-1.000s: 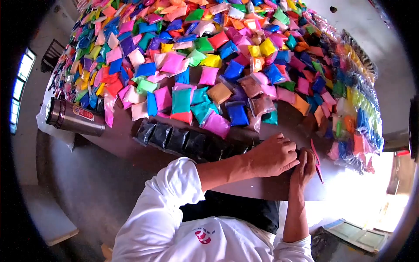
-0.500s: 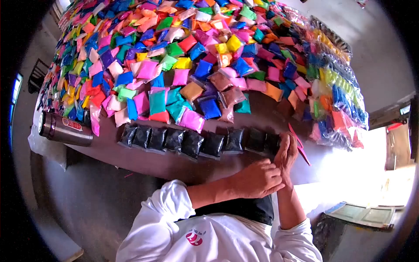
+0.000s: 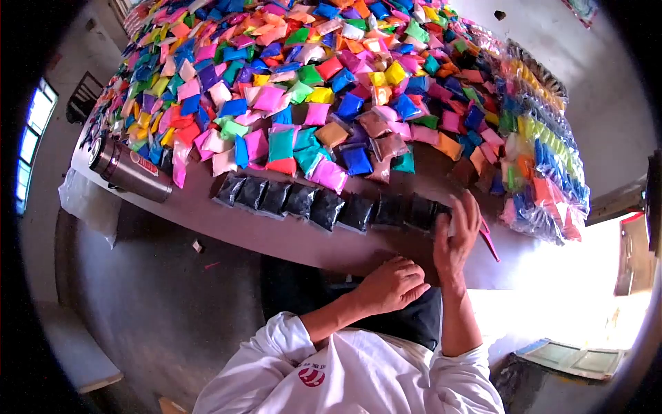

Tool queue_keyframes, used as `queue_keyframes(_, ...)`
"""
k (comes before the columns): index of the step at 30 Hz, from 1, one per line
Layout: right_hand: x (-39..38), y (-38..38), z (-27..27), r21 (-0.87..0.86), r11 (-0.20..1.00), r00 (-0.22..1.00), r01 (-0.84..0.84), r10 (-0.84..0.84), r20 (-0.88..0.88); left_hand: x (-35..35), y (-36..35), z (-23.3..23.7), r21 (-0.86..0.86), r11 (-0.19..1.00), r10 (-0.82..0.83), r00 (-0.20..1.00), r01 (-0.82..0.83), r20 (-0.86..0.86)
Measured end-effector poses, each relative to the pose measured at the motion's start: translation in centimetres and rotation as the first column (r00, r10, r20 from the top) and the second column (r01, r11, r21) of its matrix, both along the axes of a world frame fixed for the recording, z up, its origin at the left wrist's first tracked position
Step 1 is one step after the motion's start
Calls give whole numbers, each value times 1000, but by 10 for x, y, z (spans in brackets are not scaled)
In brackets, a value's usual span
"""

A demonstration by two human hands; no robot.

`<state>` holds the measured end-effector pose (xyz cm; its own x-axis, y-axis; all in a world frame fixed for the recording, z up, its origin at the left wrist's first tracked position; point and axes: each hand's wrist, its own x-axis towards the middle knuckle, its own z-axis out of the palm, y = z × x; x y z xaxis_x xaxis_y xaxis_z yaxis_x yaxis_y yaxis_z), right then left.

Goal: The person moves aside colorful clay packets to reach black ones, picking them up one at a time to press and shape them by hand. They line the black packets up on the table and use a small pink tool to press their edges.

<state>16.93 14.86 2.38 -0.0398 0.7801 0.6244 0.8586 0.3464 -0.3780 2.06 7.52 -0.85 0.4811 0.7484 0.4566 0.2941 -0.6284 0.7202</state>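
Note:
A row of several black packets (image 3: 300,201) lies along the near side of the brown table (image 3: 227,219). At the row's right end is my right hand (image 3: 456,238), its fingers stretched and apart, touching the last black packet. My left hand (image 3: 391,284) hovers by the table's near edge, lower and to the left of the right one, its fingers curled in and nothing visible in them. A pink tool (image 3: 489,241) rests on the table just right of my right hand.
Many small coloured packets (image 3: 269,98) are heaped beyond the row. Clear bags of coloured packets (image 3: 541,162) are stacked at the right. A metal flask (image 3: 131,170) lies on its side at the left edge, above a hanging clear plastic bag (image 3: 92,205).
My left hand has moved away from my right hand, toward the lower left. The fingers of my right hand have spread. The camera view has shifted and tilted.

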Motion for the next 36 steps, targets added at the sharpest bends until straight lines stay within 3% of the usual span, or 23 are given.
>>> queue_keyframes(2, -6, -2, 1, -58, 996, 995, -71, 75, 70, -1, -3, 3, 10, 1000, 17, 1000, -17, -1)
queue_keyframes(4, -10, 2, -1, -248, 954, 956, -167, 218, 195, -3, -7, 3, 19, 999, 32, 999, -32, 1)
queue_keyframes(9, -14, 1, 10, -180, 958, 942, -225, 261, 209, -11, -17, 1, 52, 995, 82, 996, -84, 47)
queue_keyframes(12, -33, 0, 25, -170, 916, 896, -363, 393, 208, -9, -23, -1, 68, 987, 141, 990, -143, 27)
queue_keyframes(14, -50, 5, 29, -228, 816, 797, -532, 573, 191, -7, -23, -4, 70, 985, 157, 988, -156, 4)
queue_keyframes(18, -70, 17, 13, -317, 709, 688, -630, 699, 196, -10, -20, 0, 159, 970, 182, 983, -184, 30)
queue_keyframes(21, -81, 16, 24, -318, 709, 687, -630, 699, 199, -6, -21, -8, 80, 984, 146, 982, -157, 124)
queue_keyframes(24, -97, 18, 33, -289, 701, 684, -652, 708, 176, -8, -23, -10, 110, 980, 156, 985, -164, 80)
queue_keyframes(25, -103, 20, 34, -272, 678, 658, -682, 732, 175, -7, -25, -15, 37, 993, 111, 993, -113, 39)
queue_keyframes(32, -157, 23, 26, -227, 595, 542, -771, 801, 256, -2, -19, -20, -3, 999, 42, 998, -42, 38)
queue_keyframes(34, -167, 25, 21, -346, 565, 526, -749, 825, 207, 0, -18, -24, -64, 997, 49, 998, -45, 49)
queue_keyframes(36, -174, 27, 25, -347, 546, 503, -762, 837, 213, -3, -19, -25, -4, 998, 63, 997, -63, 35)
